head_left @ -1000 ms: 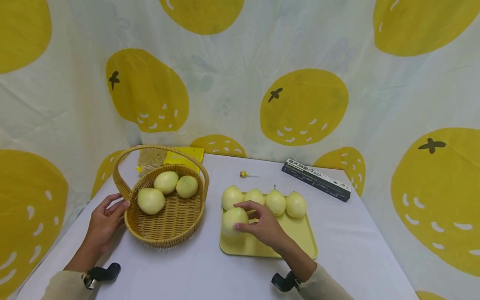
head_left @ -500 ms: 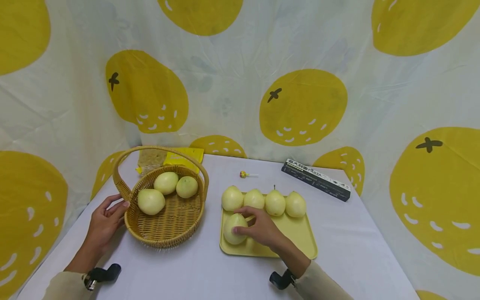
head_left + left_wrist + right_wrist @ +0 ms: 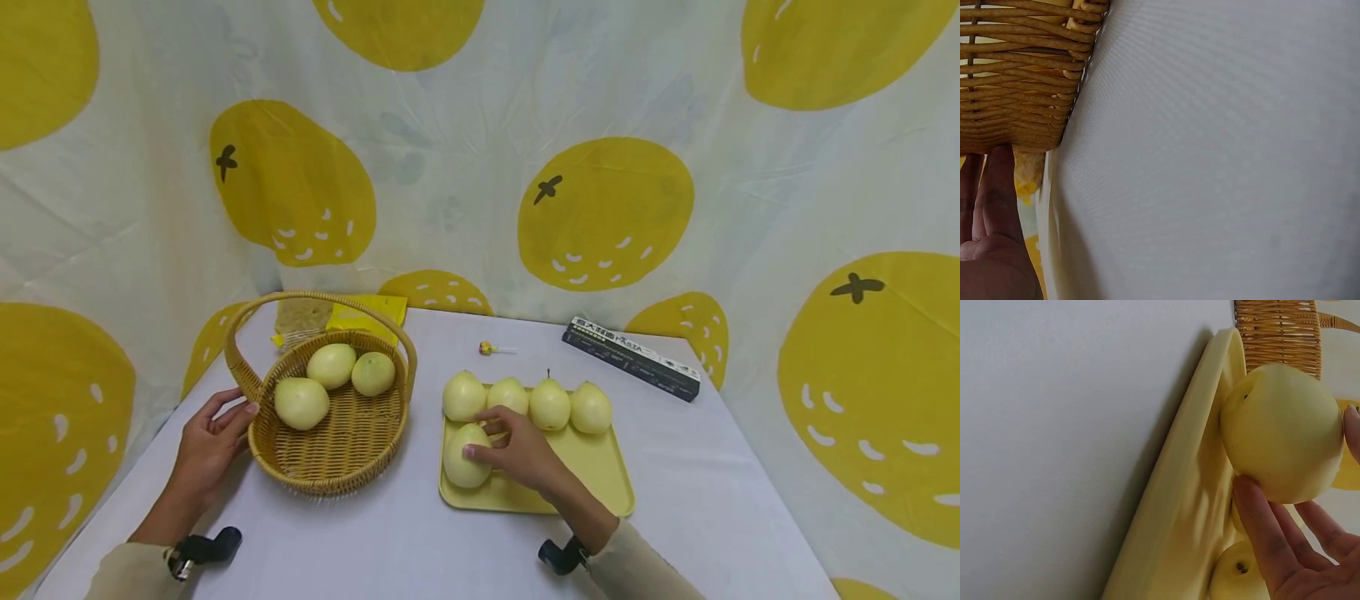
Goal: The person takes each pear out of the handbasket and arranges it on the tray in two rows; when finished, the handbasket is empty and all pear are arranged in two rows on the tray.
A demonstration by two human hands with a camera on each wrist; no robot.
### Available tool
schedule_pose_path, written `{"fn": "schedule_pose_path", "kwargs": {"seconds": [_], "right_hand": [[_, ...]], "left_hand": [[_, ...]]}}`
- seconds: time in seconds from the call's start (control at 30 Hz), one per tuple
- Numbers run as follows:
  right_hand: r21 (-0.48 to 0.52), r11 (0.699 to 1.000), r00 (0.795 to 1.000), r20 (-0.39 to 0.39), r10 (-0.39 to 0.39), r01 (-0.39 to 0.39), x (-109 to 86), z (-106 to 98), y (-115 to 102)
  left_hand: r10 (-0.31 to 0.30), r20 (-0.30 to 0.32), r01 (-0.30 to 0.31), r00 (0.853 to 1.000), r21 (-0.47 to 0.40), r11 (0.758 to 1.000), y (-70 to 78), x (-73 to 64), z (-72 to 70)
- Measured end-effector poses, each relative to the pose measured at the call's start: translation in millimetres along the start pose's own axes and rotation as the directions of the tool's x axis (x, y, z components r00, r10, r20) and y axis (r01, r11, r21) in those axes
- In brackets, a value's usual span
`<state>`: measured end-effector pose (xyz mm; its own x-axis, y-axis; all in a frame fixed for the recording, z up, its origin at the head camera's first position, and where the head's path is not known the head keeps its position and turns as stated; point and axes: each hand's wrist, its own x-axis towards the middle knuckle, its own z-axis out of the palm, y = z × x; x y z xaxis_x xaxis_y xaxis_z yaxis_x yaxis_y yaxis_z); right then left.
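Observation:
My right hand (image 3: 519, 451) holds a pale yellow pear (image 3: 465, 457) between thumb and fingers at the front left of the yellow tray (image 3: 592, 467). In the right wrist view, the pear (image 3: 1282, 434) is close to the tray's rim (image 3: 1179, 456), fingers on its lower side. Several other pears (image 3: 550, 406) stand in a row along the tray's back edge. At the left, my left hand (image 3: 213, 437) touches the outer side of a handled wicker basket (image 3: 330, 475). Its fingers (image 3: 1000, 194) lie fairly straight against the weave (image 3: 1016, 81). Three pears (image 3: 302, 403) sit inside the basket.
Behind the basket lie a yellow packet (image 3: 375, 310) and a clear pack of tan food (image 3: 302, 317). A lollipop (image 3: 487, 347) lies behind the tray, and a long black pasta box (image 3: 630, 358) at the back right. Patterned cloth (image 3: 450, 192) hangs behind the white table.
My right hand has lowered the pear toward the tray's front left, then shifted slightly left with it. My left hand has stayed at the basket.

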<state>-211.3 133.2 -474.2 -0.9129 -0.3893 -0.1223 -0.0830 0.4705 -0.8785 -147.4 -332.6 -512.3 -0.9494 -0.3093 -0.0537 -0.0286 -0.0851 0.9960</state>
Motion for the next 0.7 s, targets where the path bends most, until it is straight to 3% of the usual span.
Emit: {"fn": "schedule_pose_path", "kwargs": {"seconds": [0.23,0.7], "right_hand": [[-0.017,0.999,0.998,-0.050,-0.036,0.035,-5.3,2.0,1.1],[-0.013,0.998,0.997,0.036,-0.067,0.068,-5.4,-1.9,2.4]], "left_hand": [[0.020,0.006,-0.020,1.000,-0.008,1.000,-0.2,-0.7,-0.1],[-0.001,-0.004,0.001,1.000,0.000,1.000,2.7,-2.2,1.7]]}}
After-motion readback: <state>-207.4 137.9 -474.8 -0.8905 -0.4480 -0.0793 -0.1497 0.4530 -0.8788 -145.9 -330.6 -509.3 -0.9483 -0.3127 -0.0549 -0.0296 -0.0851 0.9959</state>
